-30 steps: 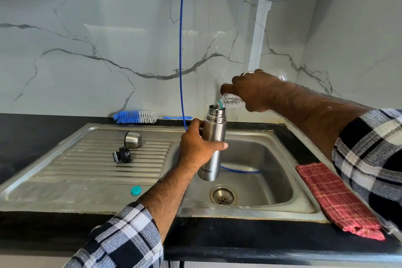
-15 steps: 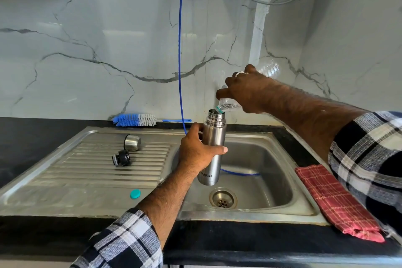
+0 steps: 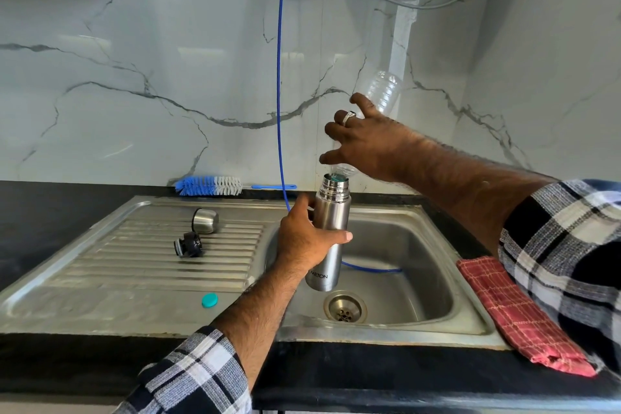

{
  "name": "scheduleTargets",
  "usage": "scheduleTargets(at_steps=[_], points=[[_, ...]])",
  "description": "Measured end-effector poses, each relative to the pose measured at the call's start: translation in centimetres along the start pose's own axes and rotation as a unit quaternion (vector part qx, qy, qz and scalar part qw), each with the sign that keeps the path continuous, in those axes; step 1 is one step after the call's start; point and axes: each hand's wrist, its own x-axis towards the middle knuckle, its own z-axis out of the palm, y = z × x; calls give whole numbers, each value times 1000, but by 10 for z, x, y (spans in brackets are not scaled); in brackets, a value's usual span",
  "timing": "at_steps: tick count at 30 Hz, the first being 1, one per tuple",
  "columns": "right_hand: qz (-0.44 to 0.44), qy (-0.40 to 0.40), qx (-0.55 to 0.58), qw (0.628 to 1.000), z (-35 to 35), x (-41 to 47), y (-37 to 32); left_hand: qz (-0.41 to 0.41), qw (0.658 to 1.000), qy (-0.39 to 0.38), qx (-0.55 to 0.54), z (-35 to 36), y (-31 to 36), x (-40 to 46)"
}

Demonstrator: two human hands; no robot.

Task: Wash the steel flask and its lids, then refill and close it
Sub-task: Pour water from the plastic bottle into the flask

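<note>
Bottle [image 3: 381, 91] tipped steeper over flask [image 3: 331, 232] (uncapped), lids [image 3: 196, 232] on drainboard [image 3: 100, 279]

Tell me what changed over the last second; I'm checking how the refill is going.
The right hand tipped the plastic bottle steeper, from nearly level to base-up, its neck staying at the flask mouth. The left hand kept gripping the flask upright over the sink. The steel cap, black stopper, teal cap, brush and red cloth stayed put.
</note>
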Motion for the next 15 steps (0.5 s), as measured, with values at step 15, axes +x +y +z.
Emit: scheduleTargets(at_steps=[15], points=[[-24,73,-60,995,3,8,2,-3,1000,0,-12,-2,2,0]])
